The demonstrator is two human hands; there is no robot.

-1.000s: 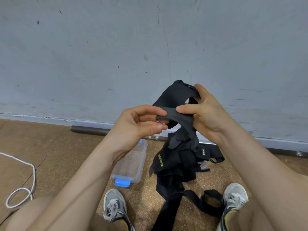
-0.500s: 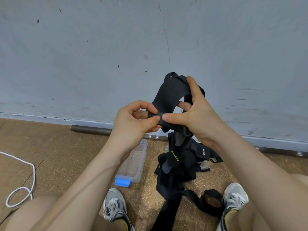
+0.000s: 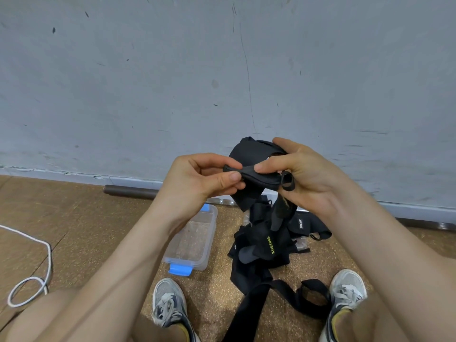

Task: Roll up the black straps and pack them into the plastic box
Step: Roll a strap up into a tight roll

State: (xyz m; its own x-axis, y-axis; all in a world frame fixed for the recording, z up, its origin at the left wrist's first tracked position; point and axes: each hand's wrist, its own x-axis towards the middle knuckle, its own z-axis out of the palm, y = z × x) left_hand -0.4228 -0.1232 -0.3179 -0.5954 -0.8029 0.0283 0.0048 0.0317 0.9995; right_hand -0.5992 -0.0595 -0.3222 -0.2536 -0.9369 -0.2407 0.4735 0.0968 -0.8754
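I hold one black strap in the air with both hands. My left hand pinches its folded end between thumb and fingers. My right hand grips the same strap beside it, with a small loop around one finger and a fold of the strap arching over the fingers. The strap's tail hangs down to a heap of black straps on the floor, one with yellow lettering. A clear plastic box with blue clips stands open on the floor, left of the heap, below my left wrist.
A grey wall rises close in front, with a dark pipe along its base. A white cord loops on the brown floor at left. My two grey shoes flank a long strap end at the bottom.
Both hands have dropped lower and drawn together on the strap. The strap's end is now folded tighter between my fingers, and the hanging tail has sunk toward the heap.
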